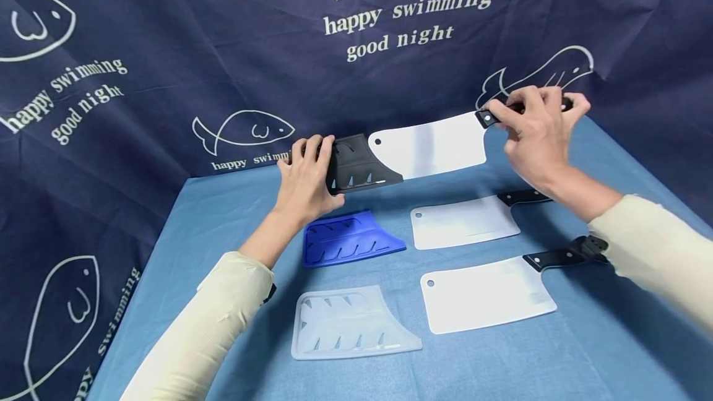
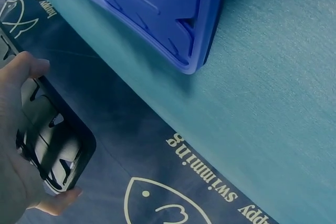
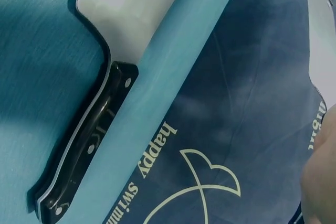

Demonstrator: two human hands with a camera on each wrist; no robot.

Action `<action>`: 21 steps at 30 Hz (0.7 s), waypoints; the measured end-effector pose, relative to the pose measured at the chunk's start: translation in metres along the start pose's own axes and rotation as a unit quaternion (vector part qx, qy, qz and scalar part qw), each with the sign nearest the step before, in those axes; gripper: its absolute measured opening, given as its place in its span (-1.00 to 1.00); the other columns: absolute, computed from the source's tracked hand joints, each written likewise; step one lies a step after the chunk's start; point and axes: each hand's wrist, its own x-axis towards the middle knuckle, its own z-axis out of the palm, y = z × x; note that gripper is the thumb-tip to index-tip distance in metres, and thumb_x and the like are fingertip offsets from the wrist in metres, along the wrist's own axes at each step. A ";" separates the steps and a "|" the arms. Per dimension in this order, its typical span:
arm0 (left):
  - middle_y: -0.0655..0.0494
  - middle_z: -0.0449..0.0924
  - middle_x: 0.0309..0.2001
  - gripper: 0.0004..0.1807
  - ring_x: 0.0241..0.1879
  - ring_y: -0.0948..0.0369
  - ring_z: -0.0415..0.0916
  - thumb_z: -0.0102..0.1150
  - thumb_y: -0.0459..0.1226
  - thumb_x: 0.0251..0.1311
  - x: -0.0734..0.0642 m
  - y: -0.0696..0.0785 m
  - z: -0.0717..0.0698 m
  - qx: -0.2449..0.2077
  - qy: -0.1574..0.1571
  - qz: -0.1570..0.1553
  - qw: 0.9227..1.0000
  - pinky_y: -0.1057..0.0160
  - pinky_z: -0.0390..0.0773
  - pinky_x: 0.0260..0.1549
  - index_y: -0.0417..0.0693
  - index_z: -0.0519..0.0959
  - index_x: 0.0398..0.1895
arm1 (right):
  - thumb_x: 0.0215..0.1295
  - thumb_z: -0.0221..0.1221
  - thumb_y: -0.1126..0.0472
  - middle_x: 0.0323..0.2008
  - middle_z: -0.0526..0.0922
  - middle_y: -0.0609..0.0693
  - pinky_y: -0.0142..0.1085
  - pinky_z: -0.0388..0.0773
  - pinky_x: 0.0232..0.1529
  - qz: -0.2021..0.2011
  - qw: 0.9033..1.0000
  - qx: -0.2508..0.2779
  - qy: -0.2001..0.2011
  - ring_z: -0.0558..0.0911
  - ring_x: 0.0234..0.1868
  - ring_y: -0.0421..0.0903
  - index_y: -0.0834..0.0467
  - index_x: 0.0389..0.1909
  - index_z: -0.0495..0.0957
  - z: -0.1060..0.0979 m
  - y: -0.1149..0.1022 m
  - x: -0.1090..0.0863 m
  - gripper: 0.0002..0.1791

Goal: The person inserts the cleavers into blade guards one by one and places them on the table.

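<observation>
My left hand (image 1: 306,181) grips a black slotted blade cover (image 1: 356,163) by its left end, held up off the table. With my right hand (image 1: 540,129) I hold a cleaver by its black handle (image 1: 487,119), the fingers curled over it. That cleaver's broad blade (image 1: 440,146) points left, and its holed front end overlaps the cover's curved right end in the head view. In the left wrist view thumb and fingers span the black cover (image 2: 52,135). At the right edge of the right wrist view, the right hand (image 3: 319,166) and part of the raised blade (image 3: 321,45) show.
Below lie a blue cover (image 1: 353,239) and a translucent white cover (image 1: 353,323) on the blue tablecloth (image 1: 223,234). Two more cleavers rest at right, a farther one (image 1: 465,223) and a nearer one (image 1: 490,296), handles rightward. A navy fish-print curtain (image 1: 250,48) hangs behind.
</observation>
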 end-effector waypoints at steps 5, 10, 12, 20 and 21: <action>-0.11 0.23 0.23 0.16 0.22 -0.14 0.12 0.55 0.02 -0.44 0.000 -0.001 -0.001 -0.004 -0.004 -0.004 1.000 -0.30 0.31 -0.25 -0.08 0.19 0.35 | 0.09 0.00 0.59 -0.18 0.46 0.22 0.33 -0.15 -0.01 -0.006 1.000 0.002 0.008 0.30 -0.13 0.33 0.00 -0.08 0.65 0.005 -0.001 0.002 -0.47; -0.11 0.26 0.21 0.16 0.19 -0.14 0.16 0.57 -0.01 -0.48 0.000 0.001 -0.001 0.009 0.009 0.015 1.000 -0.30 0.32 -0.23 -0.09 0.21 0.33 | -0.06 -0.06 0.63 -0.16 0.47 0.23 0.36 -0.14 0.02 -0.030 0.999 -0.002 0.009 0.31 -0.13 0.31 -0.01 -0.06 0.64 0.007 -0.003 0.005 -0.35; -0.12 0.28 0.20 0.14 0.18 -0.14 0.18 0.55 -0.02 -0.49 0.000 0.003 0.000 0.017 0.015 0.036 0.999 -0.29 0.33 -0.26 -0.09 0.22 0.32 | -0.12 -0.11 0.63 -0.15 0.47 0.24 0.37 -0.13 0.04 -0.044 0.999 0.000 0.010 0.31 -0.13 0.30 -0.01 -0.04 0.64 0.009 -0.004 0.005 -0.31; -0.09 0.28 0.20 0.14 0.18 -0.13 0.19 0.55 -0.04 -0.52 -0.002 0.008 0.005 0.023 0.013 0.045 0.999 -0.26 0.31 -0.25 -0.05 0.23 0.32 | -0.22 -0.07 0.62 -0.15 0.47 0.25 0.36 -0.11 0.07 -0.047 0.999 -0.006 -0.011 0.33 -0.12 0.27 0.00 -0.04 0.63 0.013 -0.005 0.001 -0.28; -0.09 0.28 0.21 0.14 0.18 -0.13 0.18 0.54 -0.04 -0.52 -0.002 0.008 0.005 0.023 0.014 0.044 0.999 -0.26 0.31 -0.25 -0.04 0.23 0.32 | -0.21 -0.07 0.62 -0.15 0.47 0.25 0.35 -0.11 0.08 -0.043 0.999 -0.008 -0.013 0.33 -0.12 0.27 0.00 -0.04 0.63 0.013 -0.004 0.000 -0.28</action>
